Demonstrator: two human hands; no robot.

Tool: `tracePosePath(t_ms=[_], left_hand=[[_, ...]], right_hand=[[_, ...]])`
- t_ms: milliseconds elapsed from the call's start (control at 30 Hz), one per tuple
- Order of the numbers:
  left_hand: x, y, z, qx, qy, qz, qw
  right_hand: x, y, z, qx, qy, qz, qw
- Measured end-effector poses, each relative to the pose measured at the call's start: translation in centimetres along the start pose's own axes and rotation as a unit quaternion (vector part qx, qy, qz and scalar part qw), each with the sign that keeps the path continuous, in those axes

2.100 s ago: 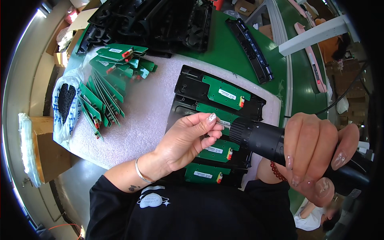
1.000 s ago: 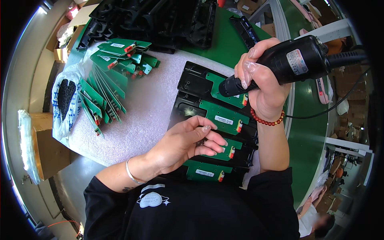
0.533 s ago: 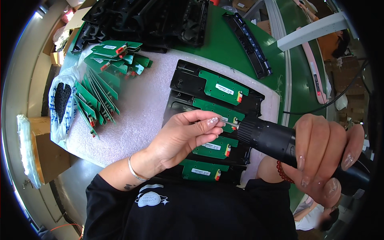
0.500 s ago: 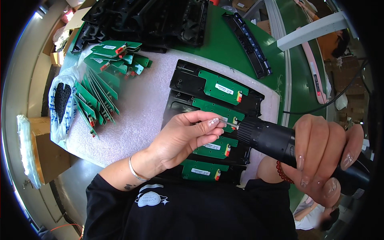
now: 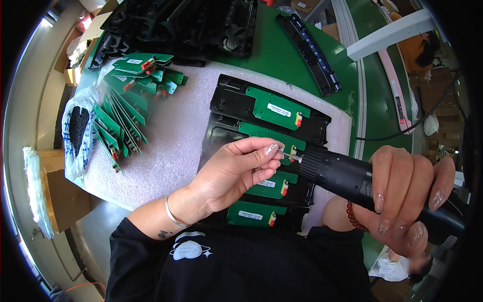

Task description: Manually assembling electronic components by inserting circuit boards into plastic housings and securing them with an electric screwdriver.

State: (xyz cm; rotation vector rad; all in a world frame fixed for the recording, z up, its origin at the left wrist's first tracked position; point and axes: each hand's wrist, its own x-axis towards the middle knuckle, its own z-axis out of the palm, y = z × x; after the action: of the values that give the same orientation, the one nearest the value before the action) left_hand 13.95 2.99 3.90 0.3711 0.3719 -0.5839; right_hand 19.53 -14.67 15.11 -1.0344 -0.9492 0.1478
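Observation:
My right hand (image 5: 402, 196) is wrapped round a black electric screwdriver (image 5: 337, 171), held sideways with its bit to the left. The thumb and fingers of my left hand (image 5: 241, 168) pinch at the tip of the metal bit (image 5: 290, 156); whatever lies between the fingertips is too small to make out. Below and behind the hands lie several black plastic housings (image 5: 229, 95) in a row, each with a green circuit board (image 5: 261, 105) bearing a white label and a red-yellow connector. My left hand and the screwdriver partly cover the middle ones.
Loose green circuit boards (image 5: 121, 123) are heaped on the white foam mat (image 5: 176, 126) at left. Beside them stands a plastic bag of small black screws (image 5: 79, 126). Black plastic parts (image 5: 176, 30) are piled at the back; a long black strip (image 5: 309, 55) lies on the green table.
Both hands and the screwdriver stay nearly in place, with the pinch kept at the bit tip. The scene shifts only slightly.

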Motion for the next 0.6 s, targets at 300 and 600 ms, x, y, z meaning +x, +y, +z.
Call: tracePosePath(t_ms=[300, 600], left_hand=[[0.1, -0.5, -0.5, -0.026, -0.045, -0.005, 0.999], [-0.5, -0.8, 1.7, -0.017, -0.054, -0.049, 0.997]], right_hand=[[-0.5, 0.2, 0.4, 0.029, 0.023, -0.044, 0.998], [-0.2, 1.8, 0.2, -0.081, 0.076, 0.007, 0.994]])
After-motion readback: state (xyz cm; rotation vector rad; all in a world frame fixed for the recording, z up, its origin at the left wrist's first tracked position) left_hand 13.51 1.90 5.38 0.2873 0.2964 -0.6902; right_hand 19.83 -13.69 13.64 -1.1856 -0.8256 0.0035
